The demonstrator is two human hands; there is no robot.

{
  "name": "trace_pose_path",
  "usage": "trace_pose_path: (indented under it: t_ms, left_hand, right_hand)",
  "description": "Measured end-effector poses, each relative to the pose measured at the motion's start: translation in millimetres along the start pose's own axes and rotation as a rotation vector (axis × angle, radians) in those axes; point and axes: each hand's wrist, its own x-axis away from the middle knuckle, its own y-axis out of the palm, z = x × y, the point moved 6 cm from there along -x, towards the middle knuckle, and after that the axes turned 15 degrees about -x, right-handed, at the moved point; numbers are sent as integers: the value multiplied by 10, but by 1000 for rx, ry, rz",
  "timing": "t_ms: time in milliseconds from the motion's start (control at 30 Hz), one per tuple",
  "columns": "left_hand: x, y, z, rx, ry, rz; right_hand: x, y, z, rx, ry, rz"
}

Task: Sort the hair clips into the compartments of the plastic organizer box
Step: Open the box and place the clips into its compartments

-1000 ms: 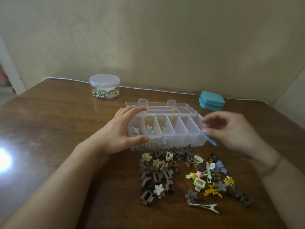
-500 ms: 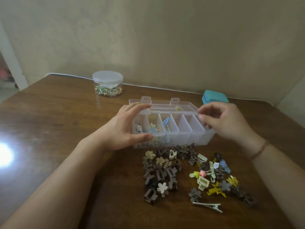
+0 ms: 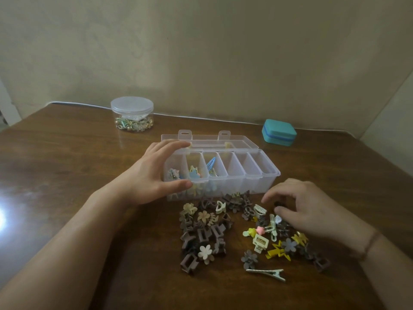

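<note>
The clear plastic organizer box stands open mid-table, its lid folded back. Its three left compartments hold coloured clips, among them a blue snap clip leaning in the third; the three right compartments look empty. My left hand grips the box's left end, fingers on the far rim and thumb on the near wall. In front lie a heap of mostly brown claw clips and a mixed coloured heap. My right hand is down on the coloured heap, thumb and fingertips pinching a small dark clip.
A round clear jar with a lid, holding small trinkets, stands at the back left. A teal case sits at the back right. A long pale alligator clip lies nearest me. The wooden table meets the wall behind.
My right hand carried a blue clip to the box, left it in the third compartment, then dropped down to the coloured heap. My left hand has kept its grip on the box.
</note>
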Motion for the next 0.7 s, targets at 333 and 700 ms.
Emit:
trace_pose_path:
  t_ms: [333,700]
  left_hand:
    - [-3,2,8,0,6,-1]
    - [-6,4,-2,-5,1,-7]
  right_hand:
    - [225,-17,207,148,-98,-178]
    - [80,-216,27,-253,-125,87]
